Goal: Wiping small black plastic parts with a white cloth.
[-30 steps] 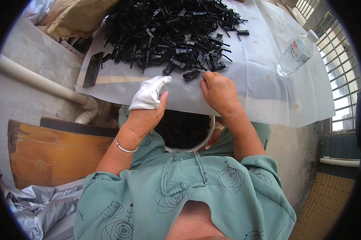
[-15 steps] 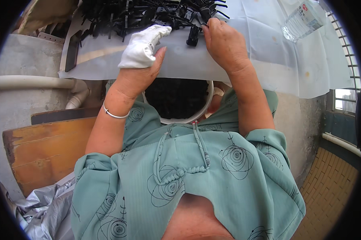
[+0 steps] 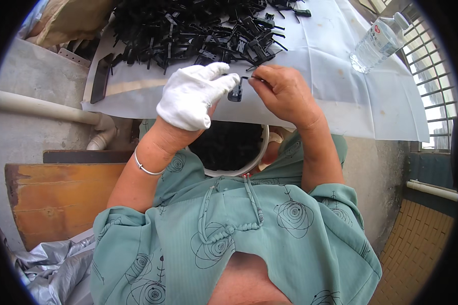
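My left hand (image 3: 193, 94), in a white glove, pinches a small black plastic part (image 3: 235, 92) above the table's near edge. My bare right hand (image 3: 282, 91) grips a thin black piece at the same part, fingertips meeting the glove's. Beyond both hands lies a big pile of black plastic parts (image 3: 188, 30) on a white sheet (image 3: 320, 66). Below the hands, on my lap, a white-rimmed round container (image 3: 254, 160) holds dark parts.
A clear plastic water bottle (image 3: 378, 40) lies on the sheet at the far right. A white pipe (image 3: 41, 107) runs along the left, with a wooden board (image 3: 56, 198) below it. Grey plastic wrap (image 3: 51, 269) is bunched at the lower left. A window grille (image 3: 432, 86) stands at the right.
Both hands have lifted off the table edge and come together, now holding a small black part between them. The view has tilted back up toward the pile.
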{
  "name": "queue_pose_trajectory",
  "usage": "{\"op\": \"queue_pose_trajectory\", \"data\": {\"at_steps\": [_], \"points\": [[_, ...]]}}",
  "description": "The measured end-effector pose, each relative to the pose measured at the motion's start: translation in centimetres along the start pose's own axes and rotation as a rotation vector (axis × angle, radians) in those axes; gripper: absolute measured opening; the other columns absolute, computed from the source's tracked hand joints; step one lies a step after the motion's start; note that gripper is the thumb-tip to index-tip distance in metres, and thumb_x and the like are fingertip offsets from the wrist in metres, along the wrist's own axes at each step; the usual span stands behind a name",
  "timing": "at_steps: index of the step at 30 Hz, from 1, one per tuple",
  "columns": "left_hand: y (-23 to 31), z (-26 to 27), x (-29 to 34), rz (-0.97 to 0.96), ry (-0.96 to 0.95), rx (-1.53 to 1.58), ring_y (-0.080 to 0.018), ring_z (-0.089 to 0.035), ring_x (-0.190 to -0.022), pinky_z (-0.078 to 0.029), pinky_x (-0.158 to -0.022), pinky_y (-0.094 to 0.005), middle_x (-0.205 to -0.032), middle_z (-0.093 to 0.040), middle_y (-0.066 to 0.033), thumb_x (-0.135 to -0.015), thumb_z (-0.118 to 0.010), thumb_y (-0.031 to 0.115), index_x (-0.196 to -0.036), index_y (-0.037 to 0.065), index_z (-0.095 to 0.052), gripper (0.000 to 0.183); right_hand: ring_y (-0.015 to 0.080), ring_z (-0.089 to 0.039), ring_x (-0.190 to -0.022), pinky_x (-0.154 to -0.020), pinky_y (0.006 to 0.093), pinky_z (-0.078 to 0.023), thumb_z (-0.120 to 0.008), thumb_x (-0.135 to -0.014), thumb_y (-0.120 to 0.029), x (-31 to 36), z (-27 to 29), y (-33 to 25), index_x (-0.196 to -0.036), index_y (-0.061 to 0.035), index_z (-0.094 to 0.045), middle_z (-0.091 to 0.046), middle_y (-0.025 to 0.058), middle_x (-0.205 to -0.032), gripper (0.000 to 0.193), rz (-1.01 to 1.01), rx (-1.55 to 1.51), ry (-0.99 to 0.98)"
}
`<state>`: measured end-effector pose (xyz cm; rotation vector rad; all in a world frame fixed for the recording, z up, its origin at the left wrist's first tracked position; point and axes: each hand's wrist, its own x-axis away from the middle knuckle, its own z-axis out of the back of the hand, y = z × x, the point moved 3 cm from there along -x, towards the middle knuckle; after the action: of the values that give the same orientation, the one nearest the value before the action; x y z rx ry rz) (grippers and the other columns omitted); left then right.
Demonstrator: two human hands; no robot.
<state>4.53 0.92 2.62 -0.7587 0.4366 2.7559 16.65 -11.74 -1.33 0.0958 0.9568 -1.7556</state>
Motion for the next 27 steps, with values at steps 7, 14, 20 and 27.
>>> {"op": "queue_pose_trajectory", "data": {"at_steps": [7, 14, 20, 27], "points": [[2.9, 0.9, 0.9, -0.065, -0.261, 0.223, -0.026, -0.06, -0.07, -0.048, -0.063, -0.0327, -0.089, -0.064, -0.0097, -0.064, -0.066, -0.002, -0.085, 0.005, -0.065, 0.022, 0.0244, -0.047, -0.055, -0.053, 0.0331, -0.04, -0.055, -0.077, -0.007, 0.4, -1.4, -1.2, -0.075, 0.0035, -0.053, -0.05, 0.0156, -0.062, 0.011, -0.04, -0.42, -0.451], [0.8, 0.2, 3.8, 0.724, 0.036, 1.162, -0.0008, -0.043, -0.062, -0.036, -0.052, -0.0157, -0.076, -0.052, 0.0031, -0.088, -0.058, 0.015, -0.101, 0.004, -0.052, 0.018, 0.0098, -0.042, -0.055, -0.05, 0.0278, -0.037, -0.06, -0.078, -0.011, 0.4, -2.3, -1.8, -0.082, 0.0006, -0.057, -0.047, 0.0025, -0.062, 0.012, -0.2, -0.69, -0.224], [-0.7, -2.8, 3.7, 0.785, 0.279, 1.195, -0.0066, -0.05, -0.072, -0.042, -0.064, -0.02, -0.085, -0.056, -0.0014, -0.089, -0.056, 0.011, -0.098, 0.005, -0.051, 0.012, 0.0219, -0.047, -0.049, -0.043, 0.0315, -0.037, -0.072, -0.067, -0.008, 1.1, -2.1, -6.1, -0.09, -0.0084, -0.059, -0.046, 0.0041, -0.06, 0.026, 0.415, -0.285, 0.066], [-0.6, -3.8, 3.8, 0.836, 0.336, 1.323, -0.0105, -0.056, -0.08, -0.047, -0.072, -0.0235, -0.093, -0.059, -0.0038, -0.088, -0.056, 0.008, -0.105, 0.004, -0.052, 0.018, 0.0218, -0.048, -0.049, -0.043, 0.0328, -0.038, -0.073, -0.066, -0.008, 1.2, -2.5, -6.3, -0.086, -0.0087, -0.058, -0.044, 0.0032, -0.059, 0.025, 0.532, -0.239, 0.067]]}}
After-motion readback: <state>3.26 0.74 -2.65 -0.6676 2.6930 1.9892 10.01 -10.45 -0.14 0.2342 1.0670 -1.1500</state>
